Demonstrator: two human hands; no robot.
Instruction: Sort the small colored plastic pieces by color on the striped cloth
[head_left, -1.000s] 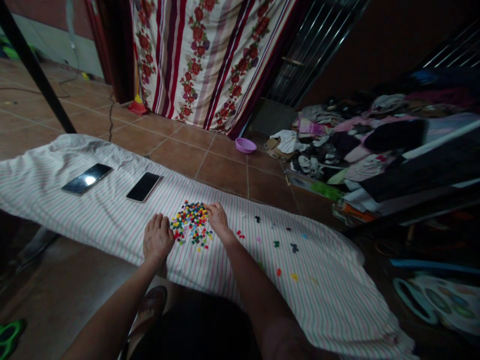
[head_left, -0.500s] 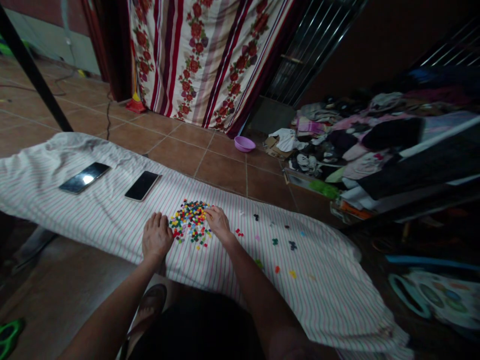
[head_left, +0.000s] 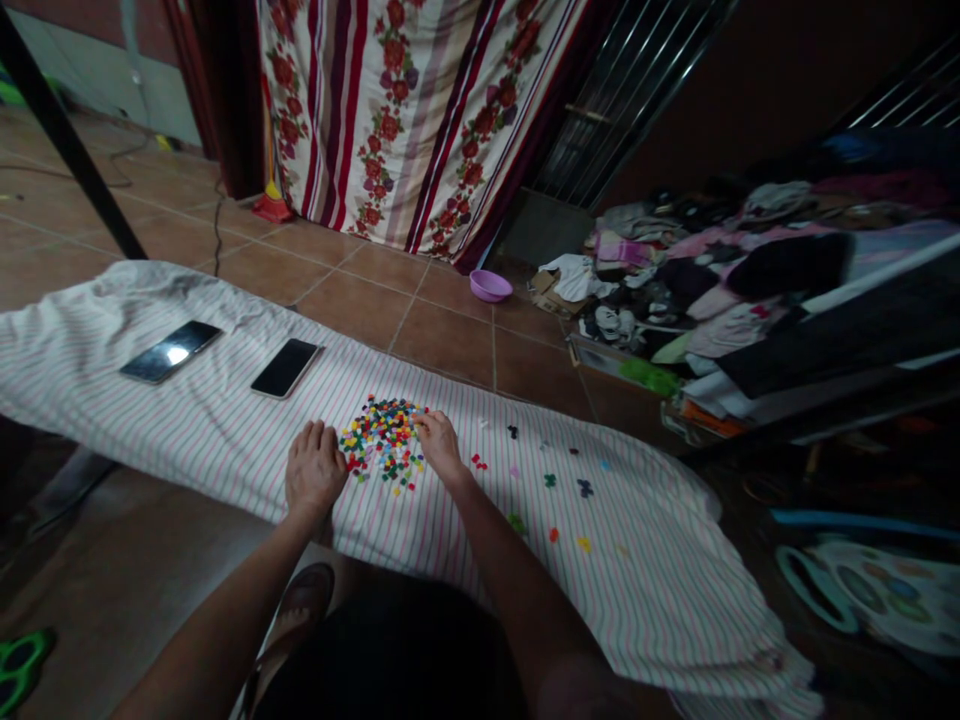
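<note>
A heap of tiny coloured pieces lies on the striped cloth in front of me. Flat on the cloth at the heap's left edge rests my left hand, fingers stretched out, holding nothing that I can see. At the heap's right edge my right hand has its fingertips pinched together; whatever is between them is too small to make out. Right of that hand, small same-coloured groups are spread apart: red pieces, black pieces, dark green pieces, dark grey pieces and yellow pieces.
Two phones, one farther left and one nearer, lie on the cloth left of the heap. Beyond the cloth, a purple basin sits on the tiled floor before a floral curtain. Piled clothes stand at the right.
My right hand has shifted very slightly at the heap's right edge, its fingers drawn closer together. My left hand stays in place.
</note>
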